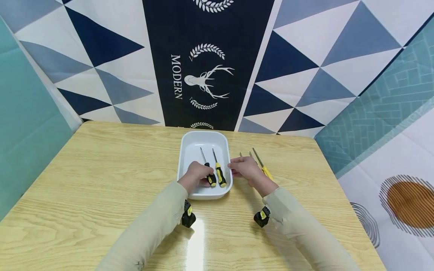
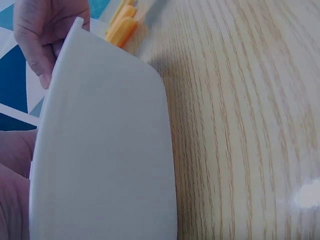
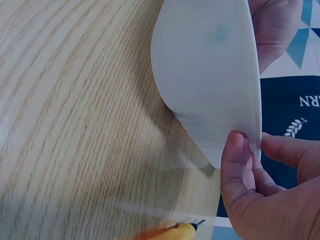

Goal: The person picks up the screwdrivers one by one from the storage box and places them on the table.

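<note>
A white tray point(image 1: 191, 148) sits on the table with two black-and-yellow screwdrivers in it. My left hand point(image 1: 197, 173) reaches inside and holds the handle of the left screwdriver point(image 1: 212, 180). Just right of it lies the second screwdriver point(image 1: 220, 175), its shaft pointing away from me. My right hand point(image 1: 246, 168) pinches the tray's right rim between thumb and fingers, as the right wrist view shows. In the left wrist view the tray wall point(image 2: 110, 130) hides most of the left hand point(image 2: 15, 185) and the screwdrivers.
Several tools with metal shafts lie right of the tray, partly behind the right hand; one has a yellow handle point(image 1: 267, 173). The wooden table point(image 1: 112, 180) ends at a patterned cloth wall point(image 1: 122, 71) behind the tray.
</note>
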Demonstrator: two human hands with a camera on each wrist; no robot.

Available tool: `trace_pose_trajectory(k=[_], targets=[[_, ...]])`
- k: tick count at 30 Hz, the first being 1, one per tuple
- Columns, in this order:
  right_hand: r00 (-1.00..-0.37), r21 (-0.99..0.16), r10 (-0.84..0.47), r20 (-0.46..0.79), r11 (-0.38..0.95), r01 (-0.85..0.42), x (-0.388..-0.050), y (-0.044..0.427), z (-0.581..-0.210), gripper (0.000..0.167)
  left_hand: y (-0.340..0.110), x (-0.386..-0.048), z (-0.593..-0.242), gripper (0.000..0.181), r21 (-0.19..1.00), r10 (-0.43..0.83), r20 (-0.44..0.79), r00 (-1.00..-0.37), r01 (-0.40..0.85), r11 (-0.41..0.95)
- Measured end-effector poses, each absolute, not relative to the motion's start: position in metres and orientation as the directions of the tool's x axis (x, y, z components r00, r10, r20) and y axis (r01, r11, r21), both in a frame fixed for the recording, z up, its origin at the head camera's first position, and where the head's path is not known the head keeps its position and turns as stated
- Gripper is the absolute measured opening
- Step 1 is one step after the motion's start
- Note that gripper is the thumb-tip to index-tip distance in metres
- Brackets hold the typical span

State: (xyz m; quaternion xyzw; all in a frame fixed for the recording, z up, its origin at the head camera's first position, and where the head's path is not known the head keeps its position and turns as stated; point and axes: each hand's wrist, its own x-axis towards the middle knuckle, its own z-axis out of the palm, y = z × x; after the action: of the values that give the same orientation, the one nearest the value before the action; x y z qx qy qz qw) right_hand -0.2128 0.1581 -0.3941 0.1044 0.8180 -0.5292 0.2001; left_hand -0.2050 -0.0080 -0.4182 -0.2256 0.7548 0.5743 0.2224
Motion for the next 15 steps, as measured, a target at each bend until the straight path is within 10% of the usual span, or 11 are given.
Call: trace_pose_trajectory(k=[15], targets=[[-0.899, -0.819, -0.031, -0.437, 0.428, 0.383, -0.213, 0.158, -0.396, 0.031, -0.028, -0.201, -0.409, 0.036, 0.814, 0.029, -0.575, -0.818, -0.569, 0.117]])
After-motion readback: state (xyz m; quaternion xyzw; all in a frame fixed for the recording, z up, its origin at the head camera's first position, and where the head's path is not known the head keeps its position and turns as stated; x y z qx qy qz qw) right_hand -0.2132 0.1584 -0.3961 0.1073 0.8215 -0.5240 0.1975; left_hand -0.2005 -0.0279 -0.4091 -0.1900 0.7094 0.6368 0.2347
